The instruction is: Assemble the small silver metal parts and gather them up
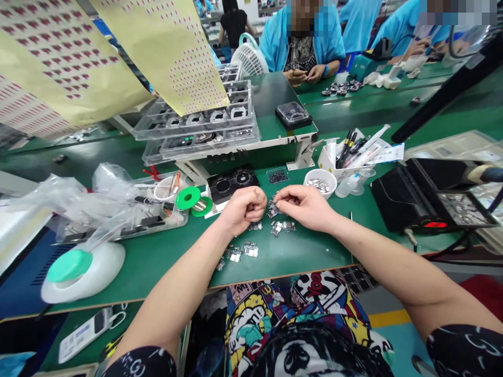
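My left hand [245, 209] is curled into a fist above the green bench, and whatever it may hold is hidden inside the fingers. To its right, my right hand [304, 206] has its thumb and fingertips drawn together at a pile of small silvery metal parts [272, 208]. What lies between those fingertips is too small to make out. Just below the hands is another cluster of metal parts [277, 228]. Several more flat metal pieces [251, 250] lie nearer the bench's front edge, beside my left forearm.
Behind the hands stand a black tray [231, 183], a small clear tray [277, 175] and a white bowl of parts [320, 180]. A solder spool [189, 198] sits left; a black soldering station [416, 196] stands right. Yellow printed sheets [165, 47] hang upper left. Co-workers sit opposite.
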`<state>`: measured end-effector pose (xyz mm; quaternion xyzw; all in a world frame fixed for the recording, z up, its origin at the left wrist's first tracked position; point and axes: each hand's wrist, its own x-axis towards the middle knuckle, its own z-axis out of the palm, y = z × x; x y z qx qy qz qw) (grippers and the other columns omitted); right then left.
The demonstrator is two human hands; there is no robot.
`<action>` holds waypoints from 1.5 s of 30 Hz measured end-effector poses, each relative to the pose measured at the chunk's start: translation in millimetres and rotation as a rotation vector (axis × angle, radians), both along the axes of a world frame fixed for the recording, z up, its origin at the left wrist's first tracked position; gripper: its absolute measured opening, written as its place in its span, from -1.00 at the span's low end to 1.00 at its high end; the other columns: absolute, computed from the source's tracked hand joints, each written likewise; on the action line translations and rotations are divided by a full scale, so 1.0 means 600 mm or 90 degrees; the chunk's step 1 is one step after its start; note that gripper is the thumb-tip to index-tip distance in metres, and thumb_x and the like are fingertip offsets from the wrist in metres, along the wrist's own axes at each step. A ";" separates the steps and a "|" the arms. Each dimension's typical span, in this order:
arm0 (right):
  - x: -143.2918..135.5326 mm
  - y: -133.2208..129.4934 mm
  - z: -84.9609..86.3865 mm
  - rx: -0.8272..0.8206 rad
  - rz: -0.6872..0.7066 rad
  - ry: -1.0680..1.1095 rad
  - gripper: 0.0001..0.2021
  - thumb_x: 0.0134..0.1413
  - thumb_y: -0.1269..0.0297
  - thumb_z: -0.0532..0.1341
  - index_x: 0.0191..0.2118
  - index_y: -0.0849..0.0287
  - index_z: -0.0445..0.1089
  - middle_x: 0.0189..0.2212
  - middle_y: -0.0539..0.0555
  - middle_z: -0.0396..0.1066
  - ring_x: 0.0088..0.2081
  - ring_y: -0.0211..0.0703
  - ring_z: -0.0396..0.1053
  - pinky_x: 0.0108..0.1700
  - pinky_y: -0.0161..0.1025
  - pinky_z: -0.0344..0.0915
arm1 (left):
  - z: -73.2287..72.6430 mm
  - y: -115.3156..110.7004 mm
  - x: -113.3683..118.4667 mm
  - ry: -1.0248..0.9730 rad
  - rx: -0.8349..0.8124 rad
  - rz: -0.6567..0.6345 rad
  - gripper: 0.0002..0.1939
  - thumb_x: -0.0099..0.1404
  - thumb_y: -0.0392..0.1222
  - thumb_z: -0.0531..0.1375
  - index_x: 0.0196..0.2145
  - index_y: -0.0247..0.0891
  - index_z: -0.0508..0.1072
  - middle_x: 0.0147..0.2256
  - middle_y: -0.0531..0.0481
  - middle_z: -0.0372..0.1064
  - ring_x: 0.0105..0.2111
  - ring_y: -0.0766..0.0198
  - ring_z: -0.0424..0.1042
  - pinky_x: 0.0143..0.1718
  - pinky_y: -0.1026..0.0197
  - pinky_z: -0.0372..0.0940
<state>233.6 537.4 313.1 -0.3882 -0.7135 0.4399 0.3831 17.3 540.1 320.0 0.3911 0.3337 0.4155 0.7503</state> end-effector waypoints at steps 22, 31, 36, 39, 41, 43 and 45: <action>0.000 0.005 -0.003 0.040 -0.029 -0.020 -0.83 0.22 0.22 0.30 -0.23 0.15 0.64 -0.35 0.02 0.58 -0.40 -0.24 0.37 -0.35 -0.28 0.27 | 0.010 0.003 -0.014 -0.153 -0.079 -0.072 -0.67 0.31 -0.16 0.27 -0.47 -0.24 0.19 -0.51 0.16 0.03 -0.66 0.49 -0.06 -0.63 0.36 -0.13; 0.003 0.004 -0.002 0.053 -0.036 -0.015 -0.84 0.22 0.23 0.30 -0.23 0.16 0.63 -0.39 0.01 0.56 -0.42 -0.25 0.35 -0.36 -0.28 0.26 | 0.009 -0.009 -0.001 -0.057 -0.007 -0.020 -0.72 0.12 -0.35 0.34 -0.43 -0.25 0.24 -0.50 0.21 0.07 -0.64 0.57 -0.07 -0.61 0.41 -0.14; 0.001 0.003 0.000 0.042 -0.034 0.001 -0.85 0.21 0.24 0.30 -0.22 0.16 0.62 -0.38 0.01 0.55 -0.41 -0.25 0.36 -0.35 -0.28 0.27 | -0.001 -0.006 0.000 0.000 0.027 -0.038 -0.86 0.09 -0.35 0.30 -0.40 -0.28 0.40 -0.58 0.22 0.04 -0.66 0.54 -0.09 -0.60 0.37 -0.18; -0.002 0.002 0.001 0.000 -0.026 0.020 -0.85 0.18 0.24 0.31 -0.19 0.16 0.57 -0.42 -0.03 0.48 -0.43 -0.27 0.32 -0.38 -0.30 0.24 | -0.006 -0.005 0.002 0.025 0.031 -0.018 -0.89 0.13 -0.32 0.31 -0.40 -0.28 0.42 -0.61 0.22 0.02 -0.66 0.51 -0.06 -0.60 0.36 -0.19; -0.002 0.002 0.002 -0.018 -0.029 0.033 -0.85 0.16 0.23 0.33 -0.19 0.16 0.51 -0.44 -0.05 0.43 -0.44 -0.28 0.30 -0.40 -0.31 0.23 | -0.007 -0.006 0.003 0.054 0.040 -0.016 -0.87 0.16 -0.28 0.35 -0.39 -0.29 0.44 -0.62 0.22 0.02 -0.65 0.51 -0.05 -0.60 0.35 -0.20; -0.002 0.002 0.002 -0.022 -0.029 0.041 -0.86 0.13 0.23 0.35 -0.22 0.15 0.46 -0.44 -0.06 0.41 -0.42 -0.27 0.31 -0.38 -0.31 0.25 | -0.007 -0.009 0.005 0.087 0.048 -0.026 -0.83 0.15 -0.25 0.40 -0.37 -0.30 0.47 -0.61 0.21 0.07 -0.65 0.52 -0.04 -0.60 0.36 -0.20; 0.000 0.003 0.001 -0.017 -0.021 0.039 -0.88 0.13 0.26 0.34 -0.25 0.15 0.44 -0.43 -0.06 0.40 -0.40 -0.27 0.31 -0.36 -0.31 0.27 | -0.008 -0.012 0.007 0.124 0.052 -0.035 -0.78 0.14 -0.21 0.45 -0.36 -0.31 0.49 -0.58 0.19 0.14 -0.64 0.53 -0.02 -0.60 0.37 -0.19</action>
